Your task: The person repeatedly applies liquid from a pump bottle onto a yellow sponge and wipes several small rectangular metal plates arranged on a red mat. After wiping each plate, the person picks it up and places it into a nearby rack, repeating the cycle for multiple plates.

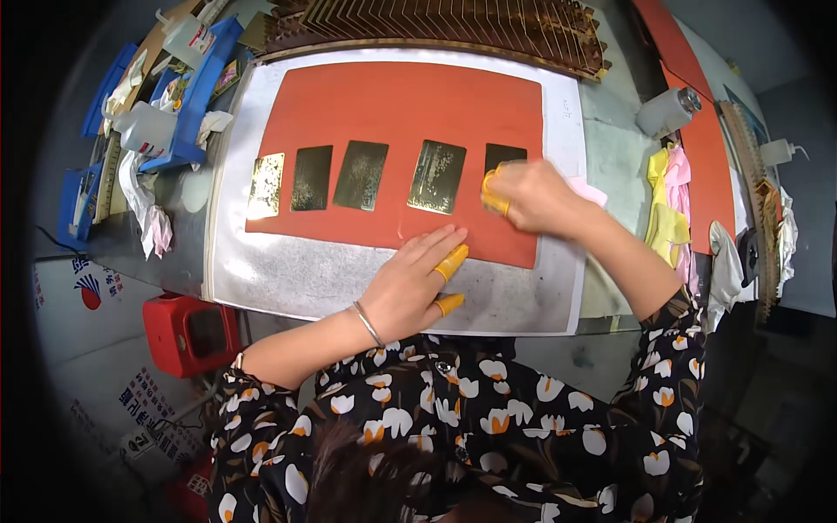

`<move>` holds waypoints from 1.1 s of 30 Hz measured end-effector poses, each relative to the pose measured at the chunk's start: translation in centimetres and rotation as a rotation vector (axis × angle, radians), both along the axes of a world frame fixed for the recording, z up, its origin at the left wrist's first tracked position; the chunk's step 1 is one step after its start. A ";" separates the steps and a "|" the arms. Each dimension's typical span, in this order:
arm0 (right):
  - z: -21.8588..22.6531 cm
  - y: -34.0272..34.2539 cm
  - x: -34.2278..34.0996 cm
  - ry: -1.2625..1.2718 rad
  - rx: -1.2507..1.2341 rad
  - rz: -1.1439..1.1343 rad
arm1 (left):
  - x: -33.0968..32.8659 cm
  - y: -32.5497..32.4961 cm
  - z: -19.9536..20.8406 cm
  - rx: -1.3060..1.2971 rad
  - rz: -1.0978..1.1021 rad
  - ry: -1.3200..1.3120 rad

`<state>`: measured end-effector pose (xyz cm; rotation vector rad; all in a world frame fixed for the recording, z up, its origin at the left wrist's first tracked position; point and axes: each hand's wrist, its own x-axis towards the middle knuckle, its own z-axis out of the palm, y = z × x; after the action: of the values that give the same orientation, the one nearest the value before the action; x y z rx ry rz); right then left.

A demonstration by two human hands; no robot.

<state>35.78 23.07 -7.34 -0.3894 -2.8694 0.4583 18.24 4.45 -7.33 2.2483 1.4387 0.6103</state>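
An orange mat [401,105] lies on a white sheet [288,270] on the bench. Several shiny gold plates sit in a row on the mat, among them the leftmost plate [266,185] and a speckled plate [437,177]. My right hand [532,196], with a yellow finger cot, presses a pale pink cloth [588,190] onto the rightmost plate [503,155], most of which it hides. My left hand [410,283] lies flat on the mat's front edge, fingers apart, with orange-yellow cots on two fingertips and a bracelet at the wrist.
A rack of gold plates [436,26] stands behind the mat. Blue trays [192,96] with squeeze bottles and rags sit at the left. A red box [187,331] hangs below the bench. At the right are a white bottle [667,112], yellow and pink gloves [667,205], and another orange mat [711,157].
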 end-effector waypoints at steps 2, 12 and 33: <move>0.4 2.3 0.6 0.020 0.071 -0.099 | 0.0 0.0 0.2 -0.009 -0.023 0.015; 0.1 -0.1 3.2 -0.008 -0.012 -0.010 | -0.4 0.1 0.0 -0.059 -0.065 -0.009; -0.2 -0.1 -0.3 0.036 -0.064 0.053 | -4.5 2.8 1.0 0.197 0.069 -0.095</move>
<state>35.52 23.01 -7.54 -0.3134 -2.8416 0.5619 13.72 7.22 -6.32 2.2883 1.4712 0.9047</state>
